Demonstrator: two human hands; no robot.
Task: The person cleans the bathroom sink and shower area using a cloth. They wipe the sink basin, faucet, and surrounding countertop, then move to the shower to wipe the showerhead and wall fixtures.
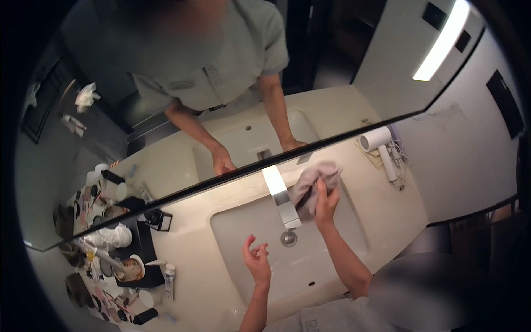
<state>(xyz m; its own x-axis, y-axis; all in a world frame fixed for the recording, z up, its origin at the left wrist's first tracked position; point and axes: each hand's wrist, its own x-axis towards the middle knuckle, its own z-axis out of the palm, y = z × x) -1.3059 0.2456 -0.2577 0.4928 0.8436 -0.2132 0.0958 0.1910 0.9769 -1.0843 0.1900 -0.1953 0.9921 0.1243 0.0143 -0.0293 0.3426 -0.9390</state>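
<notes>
My right hand (327,206) grips a bunched greyish-pink cloth (321,178) beside the faucet, over the back right part of the sink. The cloth hangs close to the faucet's right side; whether it touches the metal I cannot tell. Over the left half of the white sink (229,232) hovers my left hand (256,260), holding nothing, its fingers loosely curled and apart. Between the two hands stands the square chrome faucet (282,202), its spout above the round drain (289,239). No running water shows.
Left on the counter (191,243) are a black tray (145,249), a paper cup (134,268), a small tube (169,282) and many cosmetics. A white hair dryer (381,149) with its cord lies at the back right. Behind the sink, a wide mirror (321,105) reflects my arms.
</notes>
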